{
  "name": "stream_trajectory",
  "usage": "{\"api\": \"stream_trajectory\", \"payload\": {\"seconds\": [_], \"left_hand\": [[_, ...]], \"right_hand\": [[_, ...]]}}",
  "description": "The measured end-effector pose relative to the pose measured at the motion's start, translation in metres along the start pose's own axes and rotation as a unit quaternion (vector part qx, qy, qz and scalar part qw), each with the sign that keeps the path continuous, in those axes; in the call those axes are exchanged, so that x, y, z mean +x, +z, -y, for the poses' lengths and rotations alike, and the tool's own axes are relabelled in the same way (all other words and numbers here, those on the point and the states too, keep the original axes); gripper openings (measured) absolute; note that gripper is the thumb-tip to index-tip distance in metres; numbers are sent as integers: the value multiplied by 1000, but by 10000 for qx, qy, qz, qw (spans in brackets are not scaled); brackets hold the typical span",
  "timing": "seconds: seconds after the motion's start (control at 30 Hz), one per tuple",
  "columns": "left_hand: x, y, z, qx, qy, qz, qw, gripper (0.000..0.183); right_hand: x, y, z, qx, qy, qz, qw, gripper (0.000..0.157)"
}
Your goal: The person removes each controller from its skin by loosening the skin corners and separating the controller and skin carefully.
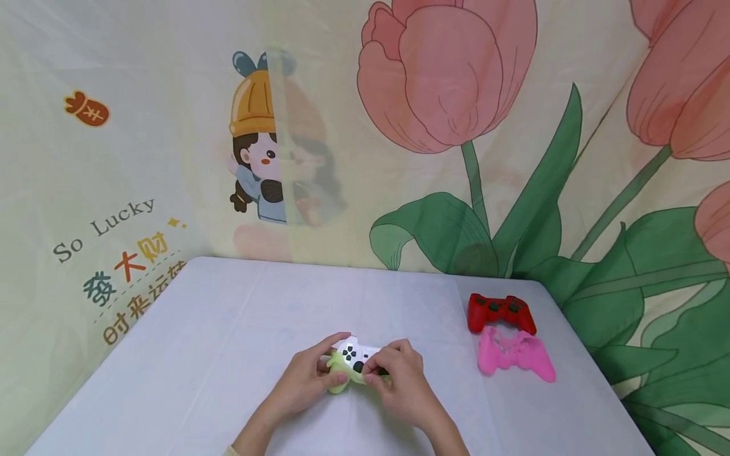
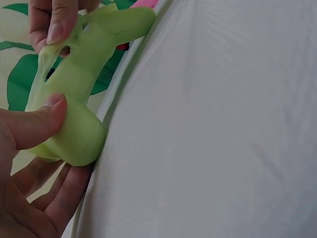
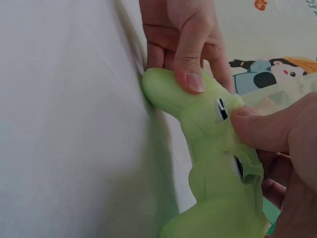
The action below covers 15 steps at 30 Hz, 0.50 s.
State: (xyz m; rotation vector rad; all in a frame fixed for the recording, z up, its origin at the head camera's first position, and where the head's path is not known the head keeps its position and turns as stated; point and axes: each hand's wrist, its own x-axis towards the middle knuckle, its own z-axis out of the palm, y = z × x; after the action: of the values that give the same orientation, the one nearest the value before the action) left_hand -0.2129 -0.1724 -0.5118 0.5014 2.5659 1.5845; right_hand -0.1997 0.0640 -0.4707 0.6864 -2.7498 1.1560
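Observation:
A white game controller (image 1: 350,351) with black buttons is partly covered by a pale green silicone sleeve (image 2: 74,94). My left hand (image 1: 305,380) holds the controller's left grip through the sleeve, thumb on the near side and fingers behind. With thumb and fingers, my right hand (image 1: 399,380) pinches the sleeve's edge near the middle of the controller. In the right wrist view, the right thumb presses the sleeve (image 3: 213,163) beside openings that show white and black beneath. The controller's upper left face is bare in the head view; much of its right side is hidden behind the right hand.
On the white table (image 1: 239,329), to the right, lies a red controller (image 1: 496,311). A pink silicone sleeve (image 1: 516,354) lies just in front of it. A printed curtain (image 1: 319,240) with tulips and a cartoon figure hangs behind the table.

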Motion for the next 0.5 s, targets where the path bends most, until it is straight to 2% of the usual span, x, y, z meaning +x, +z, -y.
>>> {"api": "stream_trajectory", "payload": {"seconds": [0.17, 0.37, 0.5], "left_hand": [[1, -1, -2, -136, -11, 25, 9999, 75], [0, -2, -4, -164, -32, 61, 9998, 76], [0, -2, -5, -196, -18, 40, 9998, 75]], "right_hand": [[-4, 1, 2, -475, -320, -205, 9981, 27], [-7, 0, 4, -843, -462, -112, 9953, 22], [-9, 3, 3, -941, -650, -367, 9928, 23]]}}
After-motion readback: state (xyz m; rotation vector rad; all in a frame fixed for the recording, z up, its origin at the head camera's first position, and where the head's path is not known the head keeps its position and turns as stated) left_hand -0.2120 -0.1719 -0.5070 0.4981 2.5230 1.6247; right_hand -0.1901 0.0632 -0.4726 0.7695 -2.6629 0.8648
